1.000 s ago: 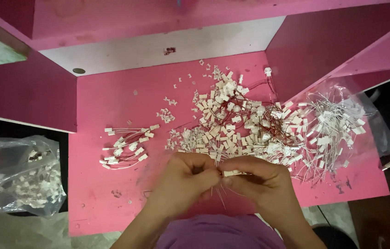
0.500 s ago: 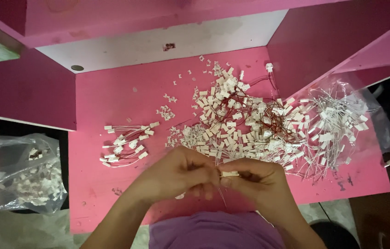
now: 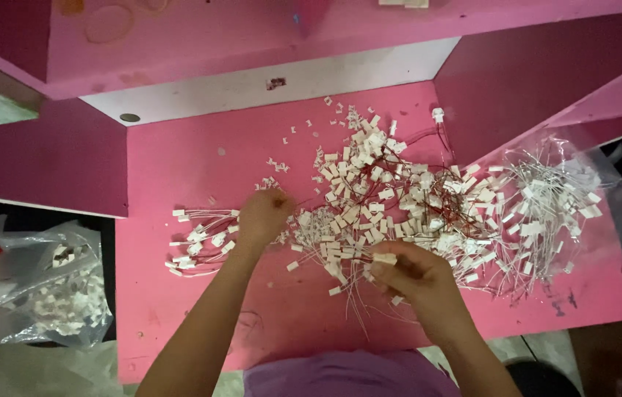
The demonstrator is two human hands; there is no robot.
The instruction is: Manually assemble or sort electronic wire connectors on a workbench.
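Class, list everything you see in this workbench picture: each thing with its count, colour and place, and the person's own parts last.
Table: one, pink, centre.
Connector heap: many, white with red wires, mid-table.
Small bundle: one, white with wires, left of heap.
Wired pile on clear plastic: one, white, right edge.
Loose bits: several, white, behind heap.
Bag: one, clear, white parts inside, far left.
Left hand: reaching beside small bundle.
Right hand: pinching a white connector.

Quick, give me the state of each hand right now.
Left hand: closed, fingers curled, at the small bundle of wired connectors; what it grips cannot be told.
Right hand: closed, pinching a white connector with thin wires.
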